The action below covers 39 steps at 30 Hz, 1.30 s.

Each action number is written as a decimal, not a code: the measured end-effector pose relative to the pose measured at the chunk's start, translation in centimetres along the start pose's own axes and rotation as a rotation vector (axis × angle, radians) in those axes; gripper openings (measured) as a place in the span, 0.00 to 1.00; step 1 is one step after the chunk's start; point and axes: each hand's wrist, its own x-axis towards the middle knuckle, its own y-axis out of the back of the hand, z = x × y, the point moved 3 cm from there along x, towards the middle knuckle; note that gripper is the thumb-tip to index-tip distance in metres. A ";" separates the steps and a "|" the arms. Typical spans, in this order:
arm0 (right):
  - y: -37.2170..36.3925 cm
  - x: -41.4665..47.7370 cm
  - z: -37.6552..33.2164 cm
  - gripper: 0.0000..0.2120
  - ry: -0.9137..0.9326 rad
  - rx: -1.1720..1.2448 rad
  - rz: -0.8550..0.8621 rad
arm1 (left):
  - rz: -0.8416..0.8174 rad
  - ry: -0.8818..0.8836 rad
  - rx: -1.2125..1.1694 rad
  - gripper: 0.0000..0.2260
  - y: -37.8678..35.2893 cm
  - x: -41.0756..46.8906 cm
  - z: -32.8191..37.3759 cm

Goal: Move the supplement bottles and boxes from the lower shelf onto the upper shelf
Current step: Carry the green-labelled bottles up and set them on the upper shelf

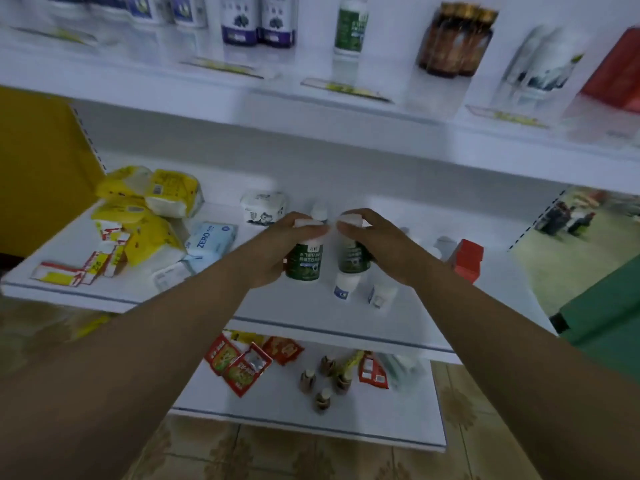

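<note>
Curling round a green-labelled plastic bottle with a white cap (304,263), the left grip (273,251) holds it upright at the white lower shelf (294,306). The right grip (388,249) has its fingers closed round a second matching green-labelled bottle (353,259) just beside the first. Whether either bottle is lifted clear of the shelf cannot be told. A small red cardboard box (467,259) stands near the right grip. The white upper shelf (311,109) carries a similar tall green-labelled bottle (351,26).

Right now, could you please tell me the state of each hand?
Left hand: closed round the left green bottle near its cap.
Right hand: closed round the right green bottle near its cap.
</note>
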 end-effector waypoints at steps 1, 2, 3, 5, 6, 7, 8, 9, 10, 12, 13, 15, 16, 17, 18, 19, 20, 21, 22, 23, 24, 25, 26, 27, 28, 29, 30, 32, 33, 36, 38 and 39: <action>-0.3 -1.6 -0.6 0.11 0.019 0.044 -0.007 | 0.011 -0.023 -0.019 0.14 -0.3 -1.8 0.3; -0.6 -3.3 -1.2 0.11 0.029 0.094 -0.010 | 0.019 -0.042 -0.020 0.13 -0.6 -3.7 0.6; -0.9 -5.0 -1.9 0.12 0.032 0.142 -0.015 | 0.027 -0.054 -0.010 0.12 -0.9 -5.4 1.0; -1.5 -8.4 -3.3 0.15 0.061 0.207 -0.051 | 0.034 -0.079 0.007 0.08 -1.9 -8.9 2.0; -1.8 -10.0 -4.2 0.14 0.086 0.223 -0.079 | 0.027 -0.102 0.001 0.06 -2.4 -10.5 2.6; -2.0 -11.8 -5.3 0.12 0.110 0.234 -0.105 | 0.015 -0.126 -0.011 0.06 -2.9 -12.0 3.3; -2.1 -13.5 -6.4 0.10 0.131 0.248 -0.127 | 0.002 -0.150 -0.023 0.06 -3.5 -13.4 4.0; -2.2 -14.8 -7.3 0.10 0.144 0.265 -0.140 | -0.013 -0.170 -0.031 0.05 -4.0 -14.5 4.7; -2.2 -16.0 -8.3 0.10 0.156 0.278 -0.144 | -0.023 -0.193 -0.030 0.05 -4.5 -15.6 5.5; -2.1 -18.4 -10.3 0.12 0.185 0.288 -0.137 | -0.031 -0.227 -0.011 0.05 -5.5 -17.7 7.1; -2.1 -19.5 -11.2 0.13 0.204 0.284 -0.133 | -0.030 -0.231 -0.003 0.05 -5.8 -18.7 7.9; -1.9 -21.5 -13.0 0.16 0.242 0.256 -0.121 | -0.046 -0.244 0.031 0.05 -6.4 -20.4 9.6; -1.9 -22.5 -13.9 0.17 0.267 0.240 -0.116 | -0.056 -0.258 0.054 0.05 -6.7 -21.2 10.4; -1.8 -23.3 -14.7 0.16 0.293 0.227 -0.110 | -0.060 -0.276 0.071 0.05 -6.8 -21.9 11.2; -1.7 -24.1 -15.5 0.14 0.310 0.219 -0.103 | -0.057 -0.293 0.076 0.04 -6.9 -22.6 11.9; -1.6 -24.7 -16.3 0.12 0.316 0.224 -0.087 | -0.053 -0.306 0.072 0.04 -6.9 -23.4 12.5; -1.5 -25.2 -17.0 0.11 0.319 0.229 -0.071 | -0.051 -0.317 0.067 0.04 -6.8 -24.1 13.1; -1.5 -25.5 -17.8 0.11 0.324 0.226 -0.061 | -0.051 -0.329 0.066 0.03 -6.7 -24.9 13.6; -1.7 -25.9 -18.6 0.11 0.333 0.221 -0.054 | -0.054 -0.343 0.064 0.03 -6.5 -25.7 14.1; -2.0 -26.2 -19.3 0.12 0.345 0.225 -0.051 | -0.056 -0.356 0.058 0.04 -6.2 -26.5 14.6; -2.3 -26.5 -20.0 0.12 0.357 0.237 -0.052 | -0.059 -0.368 0.051 0.04 -5.8 -27.2 15.0; -2.8 -26.7 -20.6 0.12 0.373 0.250 -0.060 | -0.058 -0.375 0.049 0.04 -5.4 -27.9 15.5; -3.3 -27.0 -21.3 0.14 0.389 0.252 -0.065 | -0.054 -0.380 0.051 0.04 -5.1 -28.5 15.9; -3.8 -27.2 -21.8 0.17 0.403 0.246 -0.066 | -0.050 -0.384 0.054 0.03 -4.8 -29.0 16.4; -4.3 -27.3 -22.2 0.20 0.407 0.241 -0.064 | -0.048 -0.391 0.054 0.03 -4.5 -29.5 16.9; -4.8 -27.4 -22.6 0.23 0.404 0.245 -0.065 | -0.051 -0.399 0.052 0.03 -4.3 -29.9 17.4; -5.2 -27.5 -23.0 0.24 0.403 0.250 -0.064 | -0.057 -0.410 0.051 0.03 -4.1 -30.3 17.8; -5.8 -27.8 -23.9 0.21 0.424 0.241 -0.077 | -0.077 -0.427 0.056 0.04 -3.9 -30.7 18.6; -5.8 -27.7 -24.3 0.16 0.446 0.222 -0.091 | -0.091 -0.431 0.059 0.04 -3.8 -30.8 18.9; -5.8 -27.7 -25.3 0.14 0.496 0.175 -0.106 | -0.162 -0.433 0.053 0.04 -3.6 -30.7 20.0; -5.7 -27.6 -25.8 0.11 0.517 0.152 -0.070 | -0.209 -0.446 0.070 0.05 -3.7 -30.2 20.6; -5.4 -27.3 -26.0 0.07 0.521 0.147 -0.048 | -0.217 -0.461 0.091 0.07 -3.8 -29.9 20.9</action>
